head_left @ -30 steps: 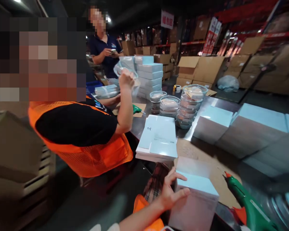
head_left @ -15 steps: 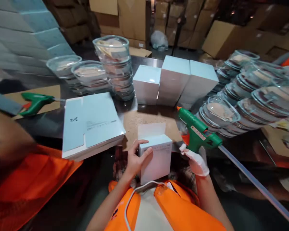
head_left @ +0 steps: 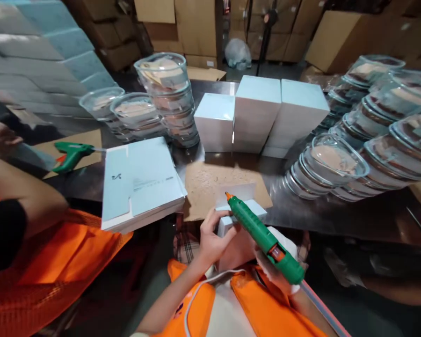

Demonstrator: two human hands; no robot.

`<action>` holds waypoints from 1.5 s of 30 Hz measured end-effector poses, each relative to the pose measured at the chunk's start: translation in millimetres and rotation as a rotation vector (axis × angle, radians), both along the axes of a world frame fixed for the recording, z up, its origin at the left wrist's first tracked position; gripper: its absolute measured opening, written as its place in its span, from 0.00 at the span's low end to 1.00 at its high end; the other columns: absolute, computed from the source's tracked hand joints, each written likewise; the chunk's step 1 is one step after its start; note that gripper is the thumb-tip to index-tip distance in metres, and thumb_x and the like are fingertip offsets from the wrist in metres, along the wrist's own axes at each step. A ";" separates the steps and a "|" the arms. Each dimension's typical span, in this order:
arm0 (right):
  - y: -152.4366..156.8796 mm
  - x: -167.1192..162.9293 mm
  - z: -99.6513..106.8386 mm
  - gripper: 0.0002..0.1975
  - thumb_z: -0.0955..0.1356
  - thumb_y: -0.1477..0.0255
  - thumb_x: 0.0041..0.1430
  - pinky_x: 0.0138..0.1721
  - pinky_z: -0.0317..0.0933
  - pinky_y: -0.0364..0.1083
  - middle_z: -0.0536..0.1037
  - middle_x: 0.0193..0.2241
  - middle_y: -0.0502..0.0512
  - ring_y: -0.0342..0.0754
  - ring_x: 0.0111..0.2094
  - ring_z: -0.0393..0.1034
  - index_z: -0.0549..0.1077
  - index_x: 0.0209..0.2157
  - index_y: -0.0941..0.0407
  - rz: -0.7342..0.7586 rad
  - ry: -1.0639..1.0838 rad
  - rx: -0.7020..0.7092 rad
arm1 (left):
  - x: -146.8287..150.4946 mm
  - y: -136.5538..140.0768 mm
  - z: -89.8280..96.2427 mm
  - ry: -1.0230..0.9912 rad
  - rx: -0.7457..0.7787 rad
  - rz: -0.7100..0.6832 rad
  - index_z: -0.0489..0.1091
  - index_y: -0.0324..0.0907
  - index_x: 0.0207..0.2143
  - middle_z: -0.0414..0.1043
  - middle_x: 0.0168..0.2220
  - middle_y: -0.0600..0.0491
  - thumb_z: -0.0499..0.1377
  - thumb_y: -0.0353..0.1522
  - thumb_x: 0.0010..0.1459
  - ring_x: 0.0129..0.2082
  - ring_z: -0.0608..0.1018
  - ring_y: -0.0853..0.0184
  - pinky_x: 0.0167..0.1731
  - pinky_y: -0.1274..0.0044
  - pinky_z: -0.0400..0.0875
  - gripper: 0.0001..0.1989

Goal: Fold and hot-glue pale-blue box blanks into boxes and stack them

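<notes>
My left hand grips a small white carton by its left side, close to my body. The carton's pale flap stands up at its far edge. In my gloved right hand is a green glue gun, its orange nozzle over the carton's top near the flap. A clear glue stick trails from the gun's back end. The gun hides part of the carton and most of my right fingers. Left of the carton lies a stack of flat pale-blue cartons.
Cardboard covers the table ahead of me. Upright white boxes stand behind it. Stacked clear containers crowd the right, more the left. At left, a co-worker's arm is near another green glue gun.
My right hand has brought the glue gun left, from beside the carton to over its top. My left hand still holds the carton. The view has shifted slightly.
</notes>
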State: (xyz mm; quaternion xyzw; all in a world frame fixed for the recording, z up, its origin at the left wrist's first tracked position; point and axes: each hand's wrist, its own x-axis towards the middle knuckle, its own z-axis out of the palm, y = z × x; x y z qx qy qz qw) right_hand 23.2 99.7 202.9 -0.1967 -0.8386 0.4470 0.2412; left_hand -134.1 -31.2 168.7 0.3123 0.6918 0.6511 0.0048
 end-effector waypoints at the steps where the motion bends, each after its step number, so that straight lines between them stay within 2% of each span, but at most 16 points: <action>1: -0.3 -4.3 2.2 0.03 0.73 0.69 0.59 0.20 0.65 0.44 0.76 0.21 0.48 0.48 0.20 0.73 0.78 0.37 0.49 0.021 0.004 0.024 | 0.2 0.4 0.4 0.009 0.003 0.005 0.79 0.44 0.39 0.79 0.38 0.52 0.70 0.35 0.59 0.40 0.80 0.62 0.43 0.74 0.73 0.07; 8: 0.4 -29.9 -5.2 0.02 0.69 0.70 0.61 0.23 0.67 0.44 0.75 0.24 0.47 0.45 0.21 0.71 0.74 0.35 0.53 0.009 0.203 0.228 | 3.2 -1.5 3.4 0.072 -0.012 0.021 0.79 0.44 0.38 0.80 0.37 0.53 0.70 0.35 0.59 0.41 0.80 0.62 0.44 0.74 0.73 0.06; 13: 12.5 -18.8 -11.4 0.04 0.71 0.69 0.60 0.25 0.68 0.45 0.75 0.23 0.49 0.46 0.22 0.72 0.74 0.32 0.53 -0.079 0.114 0.273 | 2.6 -9.1 -1.9 0.057 -0.044 0.053 0.81 0.45 0.40 0.81 0.39 0.51 0.70 0.39 0.59 0.42 0.81 0.61 0.45 0.72 0.74 0.09; 15: 21.5 -10.0 -13.8 0.07 0.73 0.66 0.56 0.26 0.69 0.47 0.76 0.22 0.51 0.49 0.23 0.73 0.74 0.29 0.52 -0.156 0.044 0.147 | 0.8 -13.0 -6.1 0.034 -0.058 0.069 0.81 0.46 0.40 0.81 0.39 0.51 0.71 0.40 0.59 0.41 0.81 0.60 0.44 0.72 0.74 0.10; 19: 39.5 -6.9 -20.8 0.13 0.77 0.59 0.46 0.25 0.69 0.49 0.77 0.21 0.53 0.51 0.22 0.71 0.75 0.28 0.51 -0.405 -0.051 -0.354 | -5.1 -19.5 -11.1 -0.075 -0.069 0.090 0.81 0.46 0.40 0.80 0.39 0.51 0.71 0.42 0.58 0.41 0.80 0.60 0.43 0.72 0.73 0.12; 22: 52.3 -30.3 -27.1 0.18 0.74 0.53 0.49 0.23 0.66 0.47 0.76 0.18 0.52 0.49 0.20 0.68 0.80 0.31 0.54 -0.422 -0.128 -0.523 | -10.5 -22.0 -10.2 -0.139 -0.047 0.085 0.81 0.45 0.39 0.80 0.38 0.51 0.71 0.43 0.57 0.40 0.80 0.60 0.43 0.72 0.72 0.13; 25: 70.4 -62.2 -32.3 0.26 0.68 0.49 0.54 0.23 0.65 0.47 0.77 0.18 0.54 0.50 0.20 0.70 0.83 0.35 0.58 -0.336 -0.205 -0.611 | -15.1 -23.8 -8.3 -0.184 -0.006 0.065 0.80 0.45 0.39 0.79 0.38 0.51 0.71 0.44 0.56 0.41 0.80 0.60 0.44 0.72 0.72 0.14; 27: 85.4 -73.6 -31.6 0.28 0.68 0.48 0.55 0.25 0.67 0.48 0.79 0.20 0.57 0.52 0.22 0.74 0.83 0.34 0.59 -0.320 -0.249 -0.604 | -17.4 -25.5 -7.4 -0.208 0.021 0.056 0.80 0.44 0.39 0.79 0.39 0.51 0.71 0.44 0.56 0.41 0.79 0.60 0.44 0.72 0.72 0.15; 30: 101.8 -69.0 -18.9 0.20 0.72 0.51 0.54 0.29 0.68 0.47 0.79 0.20 0.58 0.54 0.28 0.78 0.80 0.26 0.56 -0.381 -0.332 -0.501 | -19.7 -27.6 -5.6 -0.253 0.056 0.031 0.80 0.44 0.38 0.78 0.37 0.52 0.72 0.45 0.54 0.37 0.78 0.62 0.38 0.74 0.71 0.16; 32: 101.3 -61.8 -3.9 0.15 0.75 0.56 0.53 0.36 0.70 0.46 0.83 0.26 0.58 0.55 0.36 0.80 0.81 0.27 0.53 -0.450 -0.306 -0.361 | -20.8 -27.3 -3.4 -0.293 0.077 -0.002 0.79 0.44 0.37 0.76 0.35 0.53 0.73 0.47 0.52 0.33 0.76 0.64 0.33 0.76 0.70 0.18; 33: 97.2 -60.6 3.9 0.13 0.76 0.57 0.53 0.41 0.71 0.47 0.86 0.31 0.58 0.56 0.40 0.81 0.83 0.31 0.52 -0.439 -0.256 -0.310 | -21.3 -26.5 -2.4 -0.314 0.083 -0.025 0.79 0.44 0.37 0.76 0.34 0.53 0.73 0.48 0.51 0.31 0.75 0.65 0.31 0.77 0.69 0.19; 35: 84.7 -65.4 15.6 0.19 0.77 0.56 0.51 0.49 0.72 0.49 0.87 0.42 0.57 0.57 0.47 0.80 0.85 0.42 0.52 -0.272 -0.159 -0.331 | -22.0 -23.7 -0.9 -0.362 0.089 -0.082 0.79 0.44 0.36 0.74 0.32 0.54 0.73 0.51 0.50 0.28 0.73 0.67 0.28 0.77 0.67 0.22; 38: 69.5 -82.0 17.1 0.26 0.81 0.57 0.46 0.51 0.74 0.52 0.87 0.45 0.57 0.58 0.48 0.81 0.84 0.46 0.54 0.055 -0.096 -0.623 | -22.1 -17.5 -1.7 -0.412 0.091 -0.125 0.77 0.44 0.35 0.75 0.33 0.52 0.73 0.56 0.47 0.30 0.76 0.64 0.31 0.75 0.70 0.26; 40: 67.9 -87.5 10.4 0.27 0.82 0.55 0.44 0.49 0.75 0.52 0.87 0.43 0.56 0.56 0.45 0.81 0.83 0.44 0.55 0.071 -0.022 -0.717 | -22.0 -12.5 -3.9 -0.442 0.117 -0.104 0.75 0.45 0.36 0.78 0.40 0.48 0.73 0.57 0.47 0.38 0.80 0.59 0.37 0.73 0.74 0.29; 42: 71.5 -83.5 4.9 0.30 0.79 0.45 0.48 0.49 0.75 0.52 0.86 0.45 0.58 0.56 0.45 0.81 0.83 0.42 0.55 0.106 0.055 -0.664 | -22.5 -7.5 -6.5 -0.492 0.201 -0.073 0.71 0.47 0.45 0.78 0.45 0.47 0.72 0.58 0.48 0.43 0.82 0.57 0.41 0.71 0.76 0.32; 45: 77.8 -69.1 9.0 0.40 0.68 0.31 0.54 0.57 0.72 0.56 0.81 0.57 0.63 0.60 0.56 0.78 0.84 0.42 0.54 0.361 0.069 -0.498 | -25.8 -3.9 -9.3 -0.530 0.319 -0.077 0.63 0.51 0.57 0.77 0.43 0.50 0.72 0.56 0.51 0.46 0.84 0.56 0.45 0.68 0.79 0.38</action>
